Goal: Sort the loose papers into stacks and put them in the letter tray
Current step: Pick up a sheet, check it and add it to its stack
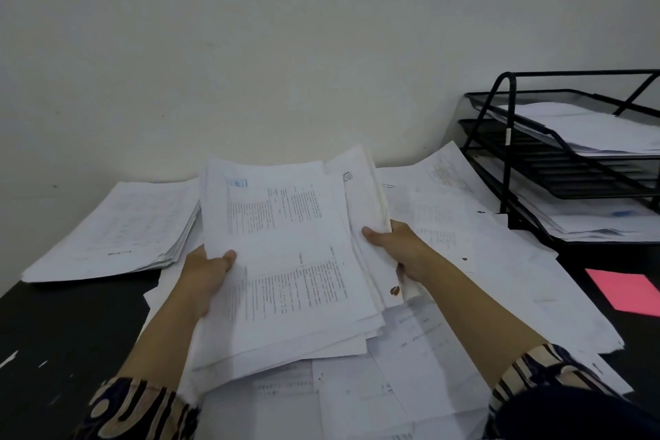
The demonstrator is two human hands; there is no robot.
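Note:
I hold a thick bundle of printed papers [285,261] raised over the black desk, tilted toward me. My left hand [205,271] grips its left edge with the thumb on top. My right hand [400,246] grips the right edge, thumb on the top sheets. Loose papers [446,350] lie spread on the desk under and to the right of the bundle. A squared stack of papers [118,232] rests at the back left. The black mesh letter tray [500,139] stands at the back right, with papers in its top and bottom tiers.
A pink sheet [628,293] lies on the black desk [64,332] at the right, in front of the tray. A pale wall runs directly behind the desk. Bare desk surface shows at the front left.

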